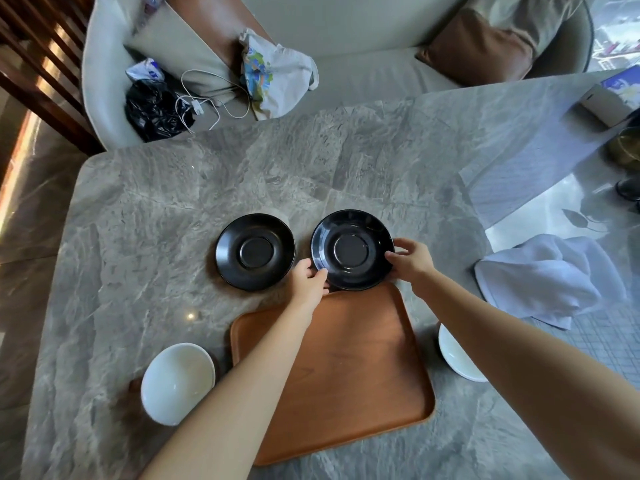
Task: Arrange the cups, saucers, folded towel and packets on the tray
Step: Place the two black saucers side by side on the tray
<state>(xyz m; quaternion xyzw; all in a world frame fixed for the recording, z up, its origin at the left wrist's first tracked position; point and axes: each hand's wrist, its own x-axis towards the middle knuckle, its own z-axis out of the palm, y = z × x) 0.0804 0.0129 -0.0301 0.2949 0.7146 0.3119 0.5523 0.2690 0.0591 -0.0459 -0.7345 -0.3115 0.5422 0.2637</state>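
Note:
Two black saucers lie past the far edge of a brown wooden tray [349, 368]. My left hand [310, 282] and my right hand [410, 259] both grip the rim of the right saucer [351, 249], which overlaps the tray's far edge. The left saucer [255, 251] rests on the table, untouched. A white cup [176, 382] stands left of the tray. Another white cup [457, 358] sits right of it, partly hidden by my right forearm. A crumpled white towel [543, 275] lies further right. I see no packets.
The grey marble table [156, 237] has its far edge near a pale sofa holding a black bag [154, 110], a white cable [211, 98] and a printed cloth bag [273, 77]. A white box [609, 98] and dark objects stand at the far right.

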